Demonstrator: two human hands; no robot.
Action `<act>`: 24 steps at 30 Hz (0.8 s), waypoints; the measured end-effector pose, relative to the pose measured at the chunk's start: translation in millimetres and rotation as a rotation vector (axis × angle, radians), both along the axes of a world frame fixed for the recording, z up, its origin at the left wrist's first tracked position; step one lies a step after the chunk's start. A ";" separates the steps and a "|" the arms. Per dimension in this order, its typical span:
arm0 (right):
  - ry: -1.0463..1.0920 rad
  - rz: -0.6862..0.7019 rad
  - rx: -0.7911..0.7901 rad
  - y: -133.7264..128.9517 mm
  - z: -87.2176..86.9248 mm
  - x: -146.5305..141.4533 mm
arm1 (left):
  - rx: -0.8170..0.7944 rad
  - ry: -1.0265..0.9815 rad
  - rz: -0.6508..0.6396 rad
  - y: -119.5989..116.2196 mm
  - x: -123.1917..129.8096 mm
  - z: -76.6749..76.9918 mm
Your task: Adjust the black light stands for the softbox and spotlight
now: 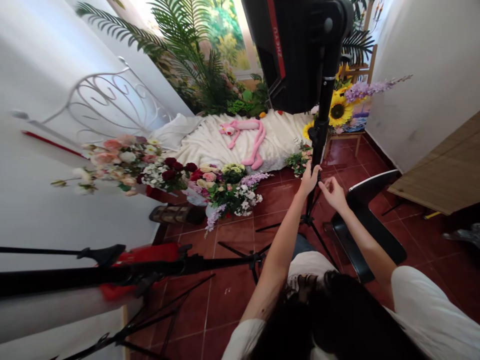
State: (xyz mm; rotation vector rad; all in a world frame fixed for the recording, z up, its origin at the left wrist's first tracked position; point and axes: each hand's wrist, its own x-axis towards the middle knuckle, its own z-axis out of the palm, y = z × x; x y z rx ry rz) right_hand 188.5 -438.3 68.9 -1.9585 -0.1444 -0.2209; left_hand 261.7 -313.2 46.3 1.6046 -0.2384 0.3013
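Observation:
In front of me stands a black light stand [318, 142] with a large black studio light [296, 55] on top, a red stripe down its side. My left hand [309, 180] is closed around the pole below the light. Just right of the pole, my right hand [333, 193] has its thumb and fingers curled together beside a small dark knob [319, 176]. Whether those fingertips touch the knob, or hold anything, I cannot make out. The stand's legs [308, 220] spread on the floor below my hands.
A black chair [369, 235] stands close on the right, near a wooden panel [438, 165]. More black stands [225, 262] cross the lower left. Ahead, a pink plush toy [247, 127] lies on a cream blanket [202, 140]. Artificial flowers [225, 187] and sunflowers [340, 110] flank it.

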 end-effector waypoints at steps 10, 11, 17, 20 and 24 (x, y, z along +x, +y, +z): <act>0.045 0.106 -0.434 -9.9 14.9 15.9 | -0.016 -0.011 -0.044 1.0 0.0 -0.2; 0.043 0.105 -0.455 -10.1 14.7 17.6 | -0.011 -0.015 -0.040 1.0 0.0 0.1; 0.073 0.067 -0.611 -3.8 18.3 23.4 | 0.003 -0.019 -0.011 0.6 -0.5 3.2; 0.125 0.043 -0.731 -0.3 25.8 24.7 | -0.018 -0.022 -0.018 0.2 -0.9 3.2; 0.148 0.087 -0.846 2.3 36.6 25.7 | -0.016 -0.022 -0.017 0.3 -1.4 3.6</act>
